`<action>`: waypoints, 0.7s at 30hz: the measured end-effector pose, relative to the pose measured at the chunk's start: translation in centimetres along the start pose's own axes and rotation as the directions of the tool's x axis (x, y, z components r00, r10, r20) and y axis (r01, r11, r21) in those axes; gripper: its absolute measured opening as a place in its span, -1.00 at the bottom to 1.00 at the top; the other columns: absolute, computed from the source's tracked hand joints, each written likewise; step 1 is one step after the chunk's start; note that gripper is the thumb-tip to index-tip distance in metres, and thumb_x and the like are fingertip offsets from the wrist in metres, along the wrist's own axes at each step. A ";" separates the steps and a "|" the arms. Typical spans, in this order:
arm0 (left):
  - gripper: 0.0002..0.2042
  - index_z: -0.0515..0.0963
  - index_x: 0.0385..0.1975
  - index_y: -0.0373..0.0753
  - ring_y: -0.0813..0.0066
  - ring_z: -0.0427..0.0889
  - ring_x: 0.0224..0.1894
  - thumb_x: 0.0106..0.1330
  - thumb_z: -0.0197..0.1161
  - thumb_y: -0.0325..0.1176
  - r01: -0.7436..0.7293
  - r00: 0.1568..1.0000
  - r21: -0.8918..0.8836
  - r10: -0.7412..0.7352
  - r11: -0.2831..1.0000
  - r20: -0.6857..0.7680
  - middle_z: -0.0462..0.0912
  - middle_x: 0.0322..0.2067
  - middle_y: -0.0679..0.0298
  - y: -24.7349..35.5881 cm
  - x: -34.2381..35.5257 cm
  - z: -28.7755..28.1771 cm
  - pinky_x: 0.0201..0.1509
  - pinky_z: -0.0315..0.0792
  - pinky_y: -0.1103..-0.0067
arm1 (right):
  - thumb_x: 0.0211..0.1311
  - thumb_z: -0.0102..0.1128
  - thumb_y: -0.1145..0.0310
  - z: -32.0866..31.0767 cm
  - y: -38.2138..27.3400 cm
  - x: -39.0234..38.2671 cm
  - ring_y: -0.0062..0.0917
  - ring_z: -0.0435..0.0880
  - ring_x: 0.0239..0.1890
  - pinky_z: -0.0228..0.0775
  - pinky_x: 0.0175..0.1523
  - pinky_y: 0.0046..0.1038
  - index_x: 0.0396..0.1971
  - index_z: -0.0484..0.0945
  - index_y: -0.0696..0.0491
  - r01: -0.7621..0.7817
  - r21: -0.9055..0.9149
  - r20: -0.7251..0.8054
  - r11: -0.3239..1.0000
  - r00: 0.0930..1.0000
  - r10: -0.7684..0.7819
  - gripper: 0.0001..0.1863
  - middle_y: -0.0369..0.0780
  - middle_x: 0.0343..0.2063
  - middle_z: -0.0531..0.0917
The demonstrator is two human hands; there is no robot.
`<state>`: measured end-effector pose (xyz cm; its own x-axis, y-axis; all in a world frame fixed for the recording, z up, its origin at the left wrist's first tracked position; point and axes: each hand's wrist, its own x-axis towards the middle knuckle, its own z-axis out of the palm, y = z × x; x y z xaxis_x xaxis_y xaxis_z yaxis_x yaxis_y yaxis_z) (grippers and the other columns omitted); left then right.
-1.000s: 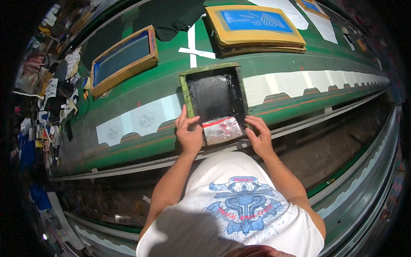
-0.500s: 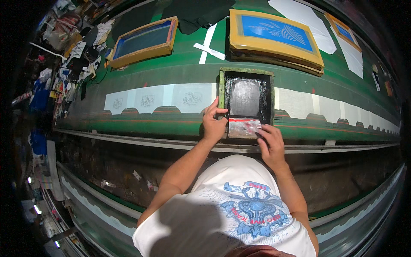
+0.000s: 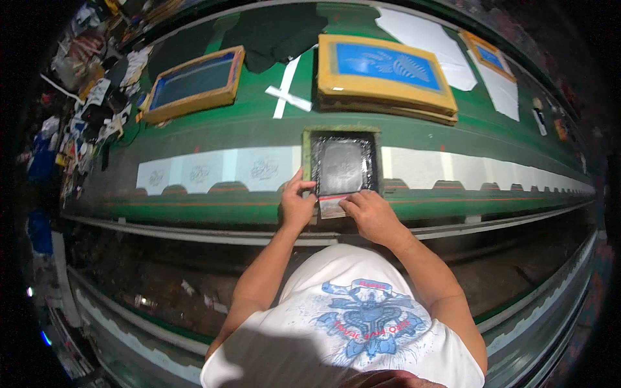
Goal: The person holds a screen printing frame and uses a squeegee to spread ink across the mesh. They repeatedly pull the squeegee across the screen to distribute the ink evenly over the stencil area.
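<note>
A small green-edged screen frame (image 3: 307, 152) with a glossy black inked inside (image 3: 343, 161) lies on the row of pale panels along the green table (image 3: 420, 129). My left hand (image 3: 296, 204) grips the frame’s lower left side. A silver, stained flat piece with a red edge (image 3: 330, 208) sits at the frame’s near end. My right hand (image 3: 372, 216) has its fingers curled onto that piece’s top edge. Faint drawings mark the panels (image 3: 259, 169) to the left.
A wooden screen frame (image 3: 191, 90) stands at back left, a yellow screen with blue mesh (image 3: 388, 74) at back right. Black fabric (image 3: 265, 32), white sheets (image 3: 420, 39) and white tape cross (image 3: 288, 97) lie behind. Clutter (image 3: 90, 103) crowds the left end; a metal rail (image 3: 440, 229) runs along the front.
My right hand has moved left from the frame’s right side onto the red-edged silver piece, its fingers now more curled. My left hand stays on the frame. The view has shifted.
</note>
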<state>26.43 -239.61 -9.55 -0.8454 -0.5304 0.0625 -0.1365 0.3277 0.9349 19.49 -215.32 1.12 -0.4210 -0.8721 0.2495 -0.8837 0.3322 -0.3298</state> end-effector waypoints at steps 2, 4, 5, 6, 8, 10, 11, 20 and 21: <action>-0.67 0.83 -0.11 -0.18 0.02 0.59 0.47 0.14 0.42 -0.65 -0.036 0.999 0.014 0.036 0.999 -0.020 0.56 0.51 -0.05 -0.8 0.0 0.1 0.52 0.47 0.28 | 0.08 0.36 0.54 -1.8 1.4 1.4 -0.09 0.73 0.02 0.60 0.13 -0.13 -0.11 0.72 0.13 0.011 -0.003 0.136 1.000 0.991 -0.010 -0.69 -0.09 -0.13 0.74; -0.73 0.83 -0.06 -0.19 0.09 0.64 0.40 0.28 0.39 -0.59 0.012 0.999 -0.129 -0.018 0.992 -0.041 0.60 0.48 -0.03 -0.5 0.2 0.2 0.51 0.47 0.29 | 0.08 0.34 0.57 -3.3 2.9 3.7 -0.05 0.74 0.01 0.61 0.13 -0.09 -0.17 0.69 0.13 -0.077 0.033 0.266 0.997 0.962 0.065 -0.73 -0.06 -0.15 0.74; -0.73 0.83 -0.06 -0.18 0.09 0.64 0.41 0.30 0.37 -0.58 0.004 0.999 -0.095 -0.007 0.995 -0.035 0.61 0.47 -0.01 -0.6 0.5 0.2 0.50 0.48 0.30 | 0.08 0.34 0.58 -3.9 3.8 4.8 -0.03 0.74 0.01 0.62 0.13 -0.07 -0.20 0.68 0.14 -0.117 0.051 0.334 0.992 0.938 0.094 -0.76 -0.05 -0.17 0.74; -0.74 0.83 -0.06 -0.18 0.09 0.63 0.41 0.32 0.36 -0.58 -0.001 1.000 -0.059 -0.001 0.998 -0.027 0.62 0.46 0.00 -0.6 0.6 0.1 0.49 0.49 0.31 | 0.11 0.29 0.61 -3.6 5.2 5.6 0.02 0.74 0.01 0.62 0.14 -0.02 -0.22 0.66 0.15 -0.120 0.100 0.326 0.988 0.942 0.081 -0.80 -0.01 -0.20 0.73; -0.69 0.83 -0.03 -0.16 0.08 0.66 0.39 0.29 0.36 -0.61 -0.022 1.000 -0.101 0.020 0.995 -0.023 0.64 0.45 0.03 -0.2 0.7 0.1 0.44 0.52 0.33 | 0.12 0.27 0.62 -2.5 7.5 7.2 0.06 0.72 0.01 0.61 0.13 0.01 -0.22 0.66 0.17 -0.130 0.078 0.278 0.988 0.955 0.104 -0.80 0.01 -0.20 0.72; -0.66 0.83 -0.01 -0.16 0.07 0.69 0.36 0.26 0.37 -0.64 0.018 1.000 -0.177 -0.018 0.984 0.001 0.65 0.44 0.00 -0.4 0.8 -0.2 0.43 0.53 0.35 | 0.15 0.25 0.62 -2.2 8.3 9.4 0.09 0.70 0.02 0.58 0.13 0.04 -0.24 0.66 0.17 -0.154 0.098 0.207 0.983 0.970 0.131 -0.83 0.03 -0.19 0.71; -0.64 0.83 -0.01 -0.18 0.06 0.70 0.37 0.22 0.37 -0.66 0.033 0.999 -0.182 -0.031 0.983 0.015 0.64 0.43 -0.04 0.0 0.9 -0.5 0.45 0.52 0.36 | 0.17 0.24 0.63 -2.0 8.5 10.3 0.10 0.69 0.04 0.56 0.13 0.07 -0.24 0.67 0.19 -0.170 0.094 0.151 0.981 0.976 0.154 -0.84 0.05 -0.18 0.70; -0.71 0.82 -0.09 -0.19 0.06 0.68 0.41 0.21 0.43 -0.62 0.057 0.997 -0.169 -0.049 0.984 0.051 0.66 0.41 -0.07 -0.4 1.2 -0.9 0.46 0.53 0.37 | 0.27 0.24 0.65 0.3 8.4 10.9 0.06 0.70 -0.06 0.58 0.06 0.01 0.10 0.78 0.03 -0.156 -0.057 0.002 0.986 0.988 0.156 -0.57 0.01 -0.19 0.71; -0.72 0.82 -0.09 -0.19 0.06 0.67 0.41 0.21 0.43 -0.62 0.061 0.997 -0.167 -0.052 0.984 0.056 0.66 0.41 -0.07 -0.5 1.2 -0.9 0.46 0.53 0.36 | 0.22 0.25 0.67 0.4 7.7 10.2 0.03 0.69 -0.07 0.55 0.05 -0.01 0.13 0.77 0.01 -0.139 -0.039 -0.007 0.989 0.990 0.139 -0.52 -0.01 -0.19 0.71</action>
<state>25.94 -241.09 -9.65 -0.8650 -0.5018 -0.0060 -0.0993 0.1593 0.9822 8.51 -221.79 0.75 -0.5413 -0.8149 0.2072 -0.8236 0.4643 -0.3256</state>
